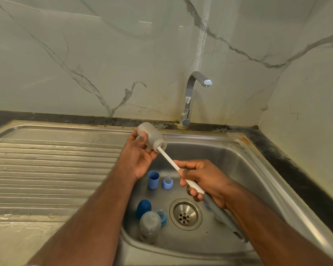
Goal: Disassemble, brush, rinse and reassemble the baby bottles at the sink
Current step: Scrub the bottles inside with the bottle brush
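At frame centre, the left hand (139, 156) gripped a tilted bottle (151, 136); the right hand (202, 179) held the brush (168, 160) pushed inside it.

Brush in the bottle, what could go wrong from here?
The left hand holds the bottle over the sink edge; a hard push on the brush by the right hand could knock it loose. The tap is dry, so rinsing waits. Loose parts sit near the drain.
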A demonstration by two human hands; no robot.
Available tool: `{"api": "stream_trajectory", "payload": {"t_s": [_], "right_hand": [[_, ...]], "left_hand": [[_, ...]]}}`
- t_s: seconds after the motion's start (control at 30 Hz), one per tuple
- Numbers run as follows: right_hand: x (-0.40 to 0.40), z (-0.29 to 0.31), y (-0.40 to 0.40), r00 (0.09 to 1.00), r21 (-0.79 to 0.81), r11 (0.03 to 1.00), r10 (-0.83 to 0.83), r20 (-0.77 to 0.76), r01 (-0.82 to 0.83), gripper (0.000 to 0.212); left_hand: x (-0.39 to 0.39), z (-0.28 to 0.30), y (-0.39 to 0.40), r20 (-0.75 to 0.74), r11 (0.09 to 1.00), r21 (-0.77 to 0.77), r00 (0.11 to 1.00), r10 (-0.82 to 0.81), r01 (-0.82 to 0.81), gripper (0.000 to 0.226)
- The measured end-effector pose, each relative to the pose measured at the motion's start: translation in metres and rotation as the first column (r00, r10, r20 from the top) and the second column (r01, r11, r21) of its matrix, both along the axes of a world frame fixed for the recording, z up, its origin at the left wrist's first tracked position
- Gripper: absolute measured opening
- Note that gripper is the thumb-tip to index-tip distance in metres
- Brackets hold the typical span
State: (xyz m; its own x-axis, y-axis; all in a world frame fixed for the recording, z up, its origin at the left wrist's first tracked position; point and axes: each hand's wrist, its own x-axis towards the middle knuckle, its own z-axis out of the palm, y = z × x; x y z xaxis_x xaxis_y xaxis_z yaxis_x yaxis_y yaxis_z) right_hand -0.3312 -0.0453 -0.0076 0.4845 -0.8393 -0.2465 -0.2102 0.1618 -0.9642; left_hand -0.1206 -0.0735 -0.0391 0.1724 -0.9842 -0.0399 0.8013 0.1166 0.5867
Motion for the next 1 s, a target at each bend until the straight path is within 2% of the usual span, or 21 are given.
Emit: {"api": "stream_trajectory", "payload": {"t_s": [0.03, 0.1, 0.17, 0.23, 0.37, 0.4, 0.43, 0.5, 0.57, 0.6, 0.63, 0.7, 0.77, 0.8, 0.87, 0.93, 1.0], "right_hand": [[0.001, 0.000, 0.000, 1.000, -0.014, 0.999, -0.030, -0.008, 0.030, 0.034], [0.004, -0.001, 0.001, 0.993, 0.054, 0.995, -0.086, 0.081, 0.082, 0.030], [0.007, 0.000, 0.005, 0.971, 0.169, 0.983, -0.101, 0.217, 0.064, 0.029], [0.009, 0.001, 0.007, 0.968, 0.181, 0.983, -0.060, 0.244, 0.015, 0.031], [0.005, -0.003, 0.002, 0.995, -0.111, 0.993, -0.048, -0.091, 0.037, 0.036], [0.005, -0.004, 0.001, 0.990, -0.148, 0.987, -0.074, -0.116, 0.057, 0.036], [0.006, -0.004, 0.000, 0.991, -0.145, 0.986, -0.100, -0.094, 0.085, 0.035], [0.009, -0.003, 0.003, 0.990, -0.020, 0.991, -0.134, 0.049, 0.136, 0.030], [0.011, 0.000, 0.006, 0.973, 0.135, 0.985, -0.131, 0.193, 0.106, 0.028], [0.011, 0.001, 0.007, 0.969, 0.163, 0.984, -0.104, 0.223, 0.069, 0.029], [0.011, 0.001, 0.007, 0.975, 0.144, 0.989, -0.072, 0.209, 0.042, 0.031], [0.008, -0.002, 0.005, 0.998, -0.007, 0.999, -0.038, 0.043, 0.039, 0.036], [0.006, -0.005, 0.000, 0.987, -0.164, 0.985, -0.074, -0.145, 0.049, 0.038], [0.006, -0.006, -0.001, 0.980, -0.201, 0.977, -0.104, -0.171, 0.069, 0.038], [0.007, -0.006, -0.001, 0.982, -0.184, 0.974, -0.154, -0.108, 0.132, 0.036], [0.010, -0.003, 0.004, 0.985, -0.074, 0.983, -0.167, 0.035, 0.170, 0.032], [0.013, -0.002, 0.009, 0.986, -0.007, 0.991, -0.131, 0.103, 0.133, 0.032]], "left_hand": [[0.000, -0.001, -0.001, 0.000, 1.000, 0.008, 1.000, 0.009, -0.009, 0.046], [-0.002, -0.001, -0.002, -0.001, 1.000, 0.021, 1.000, 0.020, -0.020, 0.045], [-0.003, -0.001, -0.002, 0.000, 1.000, 0.021, 1.000, 0.015, -0.015, 0.046], [-0.001, -0.001, -0.001, 0.009, 1.000, 0.014, 1.000, 0.011, -0.012, 0.047], [0.000, -0.003, -0.004, 0.023, 0.998, 0.061, 0.999, 0.031, -0.033, 0.044], [-0.001, -0.004, -0.004, 0.020, 0.997, 0.068, 0.999, 0.036, -0.037, 0.043], [-0.002, -0.003, -0.004, 0.017, 0.997, 0.070, 0.999, 0.039, -0.040, 0.043], [-0.004, -0.002, -0.004, 0.012, 0.997, 0.067, 0.999, 0.036, -0.037, 0.043], [-0.005, -0.001, -0.003, 0.011, 0.998, 0.059, 1.000, 0.027, -0.027, 0.044], [-0.004, -0.001, -0.003, 0.013, 0.998, 0.055, 1.000, 0.025, -0.026, 0.045], [-0.003, -0.002, -0.003, 0.016, 0.998, 0.053, 1.000, 0.026, -0.027, 0.045], [-0.001, -0.003, -0.004, 0.024, 0.997, 0.068, 0.999, 0.036, -0.038, 0.043], [0.000, -0.004, -0.005, 0.024, 0.995, 0.090, 0.998, 0.051, -0.053, 0.041], [-0.001, -0.004, -0.005, 0.022, 0.994, 0.095, 0.998, 0.054, -0.056, 0.041], [-0.004, -0.002, -0.005, 0.025, 0.994, 0.095, 0.998, 0.051, -0.053, 0.040], [-0.006, -0.001, -0.004, 0.035, 0.995, 0.087, 0.999, 0.037, -0.040, 0.039], [-0.005, -0.002, -0.003, 0.040, 0.996, 0.079, 0.999, 0.034, -0.037, 0.040]]}}
